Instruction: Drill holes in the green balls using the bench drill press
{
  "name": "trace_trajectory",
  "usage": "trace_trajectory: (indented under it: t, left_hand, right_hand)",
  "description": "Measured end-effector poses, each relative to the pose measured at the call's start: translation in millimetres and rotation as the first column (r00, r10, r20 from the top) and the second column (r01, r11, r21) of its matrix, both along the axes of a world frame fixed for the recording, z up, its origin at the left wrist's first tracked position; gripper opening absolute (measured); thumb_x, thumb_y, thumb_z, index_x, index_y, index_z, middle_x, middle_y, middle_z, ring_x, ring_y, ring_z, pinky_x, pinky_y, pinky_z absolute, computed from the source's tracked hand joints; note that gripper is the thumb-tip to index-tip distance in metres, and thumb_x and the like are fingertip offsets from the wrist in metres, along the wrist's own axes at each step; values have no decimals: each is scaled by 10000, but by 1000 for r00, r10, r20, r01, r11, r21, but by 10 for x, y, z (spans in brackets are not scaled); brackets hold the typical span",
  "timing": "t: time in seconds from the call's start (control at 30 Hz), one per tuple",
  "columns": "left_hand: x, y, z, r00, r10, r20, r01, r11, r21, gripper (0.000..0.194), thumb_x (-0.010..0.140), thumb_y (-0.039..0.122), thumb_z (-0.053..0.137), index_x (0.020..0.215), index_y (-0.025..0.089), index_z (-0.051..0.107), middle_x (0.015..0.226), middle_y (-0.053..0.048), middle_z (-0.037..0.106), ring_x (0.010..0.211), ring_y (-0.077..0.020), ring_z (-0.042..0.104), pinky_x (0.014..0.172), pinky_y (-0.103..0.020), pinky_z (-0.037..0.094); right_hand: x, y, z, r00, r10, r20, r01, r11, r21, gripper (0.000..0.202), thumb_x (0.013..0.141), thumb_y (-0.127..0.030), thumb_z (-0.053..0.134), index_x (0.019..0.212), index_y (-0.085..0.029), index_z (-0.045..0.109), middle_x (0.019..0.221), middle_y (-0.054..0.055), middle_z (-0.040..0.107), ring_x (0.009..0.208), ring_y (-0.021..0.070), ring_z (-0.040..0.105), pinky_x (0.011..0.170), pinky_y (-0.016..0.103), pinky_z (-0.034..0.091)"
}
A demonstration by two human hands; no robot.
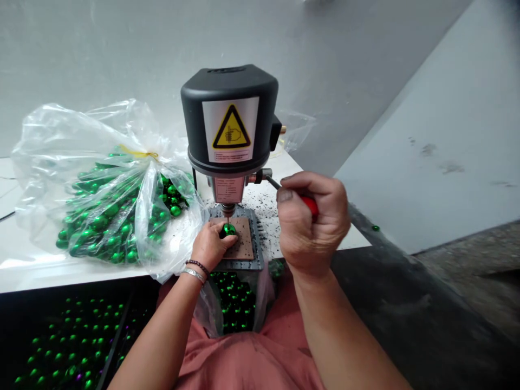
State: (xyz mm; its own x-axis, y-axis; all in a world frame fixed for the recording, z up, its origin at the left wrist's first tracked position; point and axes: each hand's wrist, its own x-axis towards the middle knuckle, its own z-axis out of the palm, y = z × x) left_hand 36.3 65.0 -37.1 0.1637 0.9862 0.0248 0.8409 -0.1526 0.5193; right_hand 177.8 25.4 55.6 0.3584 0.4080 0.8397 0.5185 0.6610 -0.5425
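Observation:
A black bench drill press with a yellow warning label stands on the white table. Beneath its spindle, my left hand pinches a shiny green ball against a brown board on the grey base plate. The thin drill bit points down at the top of the ball; whether it has gone in cannot be told. My right hand is wrapped round the red-knobbed feed lever at the machine's right side.
A clear plastic bag of green balls, with a yellow tie, lies left of the drill. Dark shavings litter the white table. Below sit a bin of green balls and an open bag of balls. One ball lies right.

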Motion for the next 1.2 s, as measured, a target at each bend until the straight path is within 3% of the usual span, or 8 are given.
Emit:
trace_trajectory:
  t: [0.23, 0.47, 0.73, 0.83, 0.93, 1.03, 1.1, 1.2]
  left_hand:
    - [-3, -7, -5, 1000, 0, 22, 0, 1000, -9, 265, 716, 384, 593, 879, 183, 649, 803, -44, 569, 741, -169, 537, 687, -278, 409]
    - [-6, -19, -4, 999, 4, 40, -4, 1000, 5, 280, 718, 386, 587, 908, 190, 650, 836, -44, 584, 784, -174, 544, 728, -282, 411]
    - [-24, -19, -25, 999, -5, 36, 4, 1000, 23, 303, 710, 400, 592, 922, 191, 651, 835, -52, 589, 769, -180, 546, 710, -285, 409]
    - [-17, -16, -27, 999, -5, 35, 4, 1000, 29, 288, 711, 408, 582, 886, 190, 654, 817, -51, 593, 759, -179, 545, 697, -284, 408]
    - [-16, -24, -17, 999, 12, 45, -14, 999, 33, 304, 703, 409, 585, 902, 190, 653, 821, -47, 602, 780, -176, 544, 703, -278, 408]
    - [-65, -89, 43, 996, -2, 92, 0, 1000, 20, 299, 719, 404, 567, 895, 180, 657, 811, -44, 609, 781, -171, 546, 705, -275, 412]
    - [-139, -170, 113, 987, -91, 134, 95, 995, -18, 312, 728, 423, 558, 886, 177, 665, 813, -47, 617, 784, -172, 551, 708, -277, 420]
    - [-285, -277, 227, 936, -276, 218, 301, 949, -92, 451, 689, 486, 598, 1019, 183, 643, 893, -58, 630, 826, -181, 565, 735, -278, 437]
  right_hand:
    - [-27, 5, -157, 999, -27, -31, 27, 1000, 2, 161, 752, -130, 506, 887, -197, 564, 796, -37, 593, 700, 39, 542, 667, 191, 466]
    - [-60, 15, -231, 995, -42, -86, 42, 999, 4, 132, 765, -163, 491, 869, -191, 567, 764, -21, 591, 689, 73, 564, 658, 242, 476]
    - [-72, -11, -457, 995, -3, -96, 3, 1000, 1, 118, 775, -153, 474, 830, -191, 572, 738, -19, 591, 687, 79, 575, 644, 242, 479]
    - [-69, 29, -293, 994, -48, -100, 52, 998, 37, 112, 788, -193, 474, 849, -191, 568, 682, -22, 561, 655, 84, 566, 628, 253, 469]
    - [-32, 173, 83, 993, -86, -75, 90, 994, 60, 144, 813, -264, 460, 894, -194, 557, 628, -31, 505, 583, 65, 518, 592, 240, 449]
    - [41, 388, 454, 1000, -4, -21, 3, 1000, -21, 209, 830, -340, 429, 855, -173, 552, 602, -39, 464, 527, 35, 441, 528, 202, 404]
    - [89, 517, 595, 997, 75, -37, -78, 991, -107, 241, 815, -383, 444, 804, -165, 544, 570, -49, 433, 503, 24, 403, 469, 167, 358]
    - [124, 627, 635, 989, 115, -90, -126, 983, -135, 258, 799, -409, 458, 775, -163, 531, 538, -65, 384, 459, 10, 354, 405, 131, 300]
